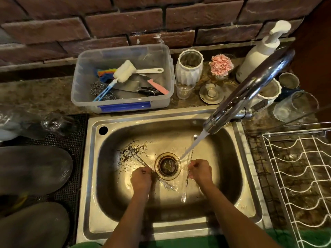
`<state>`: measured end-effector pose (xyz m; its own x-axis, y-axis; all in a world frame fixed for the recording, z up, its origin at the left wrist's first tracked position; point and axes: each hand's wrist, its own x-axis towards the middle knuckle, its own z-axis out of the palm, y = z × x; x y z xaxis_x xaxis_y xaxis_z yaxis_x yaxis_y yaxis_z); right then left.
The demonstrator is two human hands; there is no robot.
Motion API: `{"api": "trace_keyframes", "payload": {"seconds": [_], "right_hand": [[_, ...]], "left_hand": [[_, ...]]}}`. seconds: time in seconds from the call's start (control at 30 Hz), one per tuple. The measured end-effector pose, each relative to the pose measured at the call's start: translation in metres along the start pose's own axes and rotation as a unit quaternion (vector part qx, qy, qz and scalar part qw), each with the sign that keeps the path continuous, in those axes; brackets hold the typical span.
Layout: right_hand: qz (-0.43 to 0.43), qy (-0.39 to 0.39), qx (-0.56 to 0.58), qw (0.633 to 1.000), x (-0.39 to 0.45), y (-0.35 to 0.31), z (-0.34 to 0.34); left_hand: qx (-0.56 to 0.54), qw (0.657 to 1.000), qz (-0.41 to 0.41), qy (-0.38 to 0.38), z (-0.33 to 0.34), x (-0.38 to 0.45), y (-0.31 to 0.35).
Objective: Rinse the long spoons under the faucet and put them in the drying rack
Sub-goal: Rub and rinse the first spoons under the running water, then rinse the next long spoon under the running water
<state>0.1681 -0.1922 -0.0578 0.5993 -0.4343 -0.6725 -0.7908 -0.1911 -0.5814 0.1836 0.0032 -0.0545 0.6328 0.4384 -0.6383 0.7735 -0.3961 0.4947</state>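
Two hands are working down in the stainless sink [238,158] right now, both curled into fists around long twisted-handle spoons. The left hand [141,179] is clenching a bundle of spoons [138,158] whose ends are poking up-left over some dark specks on the sink floor and down-right past the drain [168,166]. The right hand [199,171] is gripping a single long spoon [188,178] almost upright in the view, with its upper end sticking into the water stream [191,147] that's pouring from the chrome faucet [250,90]. Can't really tell which end is the bowl on that one, it's too blurry. Another spoon-like piece is lying on the sink floor just below the right hand.

The white wire drying rack [300,185] is sitting on the table to the right of the sink, and I'm not seeing any spoons in it. Behind the sink a clear plastic tub [123,104] is holding a sponge brush [123,70], steel wool and a pink-handled knife. Next to that are a white ribbed jar [189,72], a pink flower [221,65] and a white pump bottle [258,56].
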Motion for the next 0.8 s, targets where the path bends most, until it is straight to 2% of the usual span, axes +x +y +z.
{"api": "trace_keyframes", "payload": {"seconds": [0.17,0.4,0.63,0.8], "right_hand": [[0.022,0.006,-0.027,0.999,0.013,0.009,0.003],[0.023,-0.011,-0.011,1.000,0.018,0.015,0.011],[-0.012,-0.037,-0.051,0.998,0.011,0.018,0.009],[-0.005,-0.032,-0.054,0.998,0.006,0.018,0.005]], "left_hand": [[0.003,0.997,-0.065,0.031,-0.012,0.019,-0.016],[-0.032,0.995,-0.067,0.059,-0.007,0.033,-0.003],[-0.038,0.993,-0.079,0.077,0.000,0.040,0.007],[-0.029,0.993,-0.075,0.085,0.003,0.038,0.011]]}}
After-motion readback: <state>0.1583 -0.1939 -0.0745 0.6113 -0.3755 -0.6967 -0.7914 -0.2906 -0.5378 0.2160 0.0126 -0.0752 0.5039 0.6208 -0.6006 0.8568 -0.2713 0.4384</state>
